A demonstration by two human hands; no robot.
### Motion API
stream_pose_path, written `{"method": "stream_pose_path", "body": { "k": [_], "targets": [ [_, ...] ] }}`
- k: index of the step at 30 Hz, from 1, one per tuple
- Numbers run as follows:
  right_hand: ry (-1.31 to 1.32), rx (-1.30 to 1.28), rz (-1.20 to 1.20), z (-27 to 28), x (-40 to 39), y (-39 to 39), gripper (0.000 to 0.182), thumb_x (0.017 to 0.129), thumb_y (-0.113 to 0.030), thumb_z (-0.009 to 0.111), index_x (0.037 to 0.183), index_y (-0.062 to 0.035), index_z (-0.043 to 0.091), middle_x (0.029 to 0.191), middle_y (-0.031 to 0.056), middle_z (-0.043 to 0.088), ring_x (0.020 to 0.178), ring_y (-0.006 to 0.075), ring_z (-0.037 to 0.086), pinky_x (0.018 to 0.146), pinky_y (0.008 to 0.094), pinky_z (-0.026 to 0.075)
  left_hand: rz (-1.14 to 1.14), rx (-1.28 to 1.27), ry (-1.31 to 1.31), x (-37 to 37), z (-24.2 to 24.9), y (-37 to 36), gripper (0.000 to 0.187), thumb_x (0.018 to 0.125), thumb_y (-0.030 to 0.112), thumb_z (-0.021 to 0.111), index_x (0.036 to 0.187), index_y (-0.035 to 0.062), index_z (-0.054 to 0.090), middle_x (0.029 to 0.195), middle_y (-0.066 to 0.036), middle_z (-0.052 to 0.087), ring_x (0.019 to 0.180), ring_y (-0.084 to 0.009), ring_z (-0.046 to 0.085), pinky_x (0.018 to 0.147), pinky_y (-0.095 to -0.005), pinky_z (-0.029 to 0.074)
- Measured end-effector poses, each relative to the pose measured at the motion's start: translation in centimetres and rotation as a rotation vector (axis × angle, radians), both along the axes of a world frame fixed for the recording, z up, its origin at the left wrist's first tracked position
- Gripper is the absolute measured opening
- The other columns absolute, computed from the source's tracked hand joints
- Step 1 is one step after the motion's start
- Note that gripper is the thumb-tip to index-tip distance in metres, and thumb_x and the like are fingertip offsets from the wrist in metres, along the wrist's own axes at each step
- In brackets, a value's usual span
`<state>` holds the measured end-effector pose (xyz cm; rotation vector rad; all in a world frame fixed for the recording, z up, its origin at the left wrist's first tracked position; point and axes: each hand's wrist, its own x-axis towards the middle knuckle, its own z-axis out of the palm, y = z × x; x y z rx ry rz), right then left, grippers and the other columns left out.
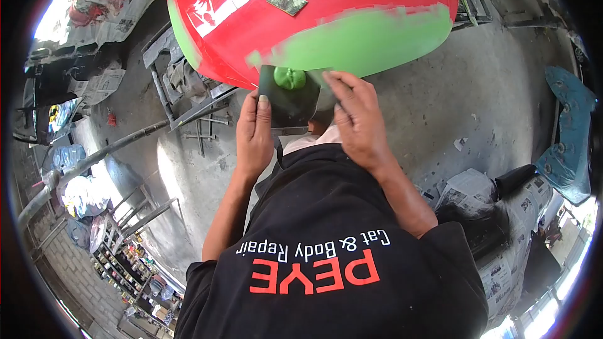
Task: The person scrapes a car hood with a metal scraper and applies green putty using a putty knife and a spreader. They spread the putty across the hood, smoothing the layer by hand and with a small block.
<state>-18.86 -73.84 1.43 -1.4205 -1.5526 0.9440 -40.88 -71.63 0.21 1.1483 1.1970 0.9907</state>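
In the head view, my left hand (pixel 255 129) grips the left edge of a dark flat plate (pixel 286 103), its thumb lying on the face. A lump of glossy green putty (pixel 289 78) sits near the plate's far edge. My right hand (pixel 357 116) is closed on a dark thin spreader (pixel 325 97) beside the plate's right edge; its fingers are slightly blurred. Just beyond both hands lies a red car body panel (pixel 220 44) with broad light-green filler patches (pixel 352 41). A small mottled square piece (pixel 287 1) rests on the panel.
A metal stand (pixel 164 88) supports the panel's left side, with a long pipe (pixel 113 147) running past it. Newspaper-covered parts (pixel 468 191) stand at the right, near a blue-grey panel (pixel 565 138). Shelves with small containers (pixel 125 276) are at lower left.
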Motion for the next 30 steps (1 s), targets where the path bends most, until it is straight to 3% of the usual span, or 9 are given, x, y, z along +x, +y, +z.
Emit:
{"method": "stream_pose_path", "body": {
  "k": [3, 5, 8, 15, 17, 20, 22, 27, 30],
  "targets": [
    [-0.31, 0.169, 0.021, 0.7, -2.0, -0.4, 0.062, 0.082, -0.003, 0.066, 0.143, -0.0083, 0.055, 0.138, 0.0137, 0.053, 0.127, 0.0334, 0.048, 0.107, 0.0469, 0.041, -0.021, 0.03, 0.081, 1.6, -0.4, -0.2, 0.031, 0.112, 0.021, 0.042, 0.13, -0.0011, 0.054, 0.102, -0.003, 0.065, 0.092, -0.0071, 0.053, 0.081, -0.0258, 0.047],
    [-0.326, 0.108, 0.005, 0.1, -3.3, -0.8, 0.068, 0.074, -0.001, 0.072, 0.14, -0.0077, 0.058, 0.137, 0.0132, 0.054, 0.125, 0.0346, 0.05, 0.104, 0.0468, 0.042, -0.052, 0.039, 0.173, 2.1, -0.3, -0.5, 0.035, 0.113, 0.023, 0.039, 0.131, -0.0025, 0.054, 0.116, -0.01, 0.066, 0.104, -0.0128, 0.06, 0.092, -0.0284, 0.048],
    [-0.246, 0.063, 0.002, -0.8, -3.2, -0.6, 0.062, 0.073, 0.0, 0.071, 0.134, -0.0081, 0.063, 0.131, 0.0118, 0.058, 0.123, 0.033, 0.052, 0.1, 0.0452, 0.045, 0.012, 0.198, 0.445, 3.7, 0.6, -0.4, 0.033, 0.11, 0.021, 0.041, 0.129, -0.0021, 0.055, 0.094, -0.016, 0.07, 0.086, -0.019, 0.067, 0.077, -0.0346, 0.053],
    [0.073, -0.093, 0.11, -4.0, 0.3, 1.9, 0.047, 0.077, 0.0, 0.058, 0.121, -0.0061, 0.071, 0.118, 0.016, 0.067, 0.111, 0.0341, 0.061, 0.097, 0.0429, 0.049, 0.125, 0.154, 0.581, 2.2, -0.9, 0.7, 0.033, 0.11, 0.022, 0.043, 0.128, -0.0021, 0.056, 0.093, -0.013, 0.068, 0.084, -0.0177, 0.064, 0.076, -0.0321, 0.051],
    [0.131, -0.16, 0.055, -4.5, 1.2, 2.9, 0.047, 0.079, -0.002, 0.057, 0.123, -0.0074, 0.071, 0.12, 0.0166, 0.066, 0.112, 0.0345, 0.061, 0.099, 0.0421, 0.048, 0.31, 0.265, 0.664, 0.2, -1.5, 1.7, 0.03, 0.111, 0.021, 0.044, 0.125, -0.0034, 0.055, 0.075, -0.007, 0.06, 0.063, -0.014, 0.054, 0.059, -0.0296, 0.045],
    [-0.274, -0.044, -0.153, -9.9, 2.2, 4.9, 0.047, 0.084, 0.001, 0.056, 0.128, -0.0096, 0.069, 0.125, 0.0145, 0.066, 0.118, 0.0332, 0.061, 0.097, 0.0448, 0.049, 0.343, 0.244, 0.586, -3.1, -2.8, 1.3, 0.031, 0.111, 0.023, 0.044, 0.122, -0.0037, 0.056, 0.082, -0.001, 0.055, 0.075, -0.0076, 0.043, 0.065, -0.0251, 0.041],
    [-0.767, 0.03, -0.178, -13.2, 2.4, 6.6, 0.045, 0.087, -0.005, 0.059, 0.13, -0.014, 0.067, 0.123, 0.0122, 0.066, 0.121, 0.031, 0.061, 0.087, 0.0491, 0.049, 0.322, 0.187, 0.578, -4.2, -3.0, 0.2, 0.031, 0.112, 0.023, 0.043, 0.122, -0.0036, 0.056, 0.087, -0.002, 0.056, 0.08, -0.0079, 0.045, 0.07, -0.0249, 0.042],
    [-0.995, 0.2, -0.129, -17.7, 2.2, 12.0, 0.04, 0.091, -0.013, 0.058, 0.129, -0.0208, 0.067, 0.123, 0.0093, 0.065, 0.123, 0.0301, 0.061, 0.081, 0.049, 0.047, 0.291, -0.063, 0.547, -5.2, -4.2, -3.5, 0.04, 0.113, 0.03, 0.041, 0.127, -0.0031, 0.058, 0.112, -0.007, 0.063, 0.104, -0.0122, 0.054, 0.094, -0.0273, 0.043],
    [-1.028, 0.233, -0.081, -19.2, 1.8, 14.2, 0.038, 0.092, -0.014, 0.057, 0.126, -0.0237, 0.069, 0.122, 0.0089, 0.065, 0.124, 0.0304, 0.061, 0.081, 0.0494, 0.047, 0.278, -0.099, 0.501, -4.9, -4.1, -4.8, 0.04, 0.113, 0.03, 0.041, 0.13, -0.0029, 0.057, 0.115, -0.007, 0.062, 0.106, -0.0124, 0.054, 0.095, -0.0276, 0.044]
  ]
}}
